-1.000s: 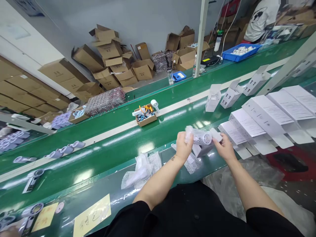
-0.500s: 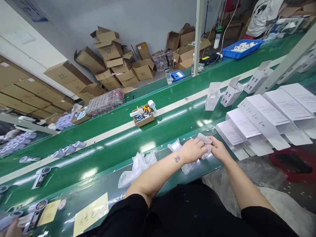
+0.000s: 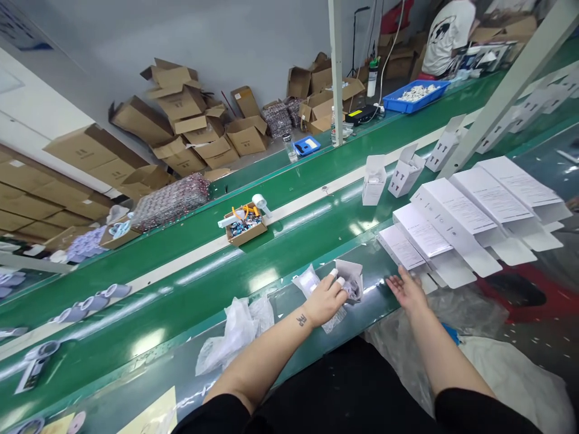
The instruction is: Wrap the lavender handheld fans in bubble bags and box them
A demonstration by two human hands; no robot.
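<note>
My left hand (image 3: 326, 298) rests on the near ledge of the green conveyor (image 3: 190, 283), its fingers closed on a small white open box (image 3: 351, 278) with a bubble-wrapped item inside. Beside it lies a small clear bag (image 3: 306, 279). My right hand (image 3: 407, 290) lies flat and open on the ledge, holding nothing, just short of a row of flat white carton blanks (image 3: 452, 220).
Crumpled bubble bags (image 3: 235, 331) lie on the ledge to my left. A small cardboard box of tools (image 3: 244, 223), upright white boxes (image 3: 373, 179) and grey handheld devices (image 3: 85, 301) sit on the belt. Cardboard boxes (image 3: 190, 120) pile behind. Another person (image 3: 447, 36) stands far right by a blue tray (image 3: 414, 96).
Both hands held a bubble-wrapped item raised, then lowered it to the ledge. Now the left hand holds the small box with the item in it and the right hand has let go.
</note>
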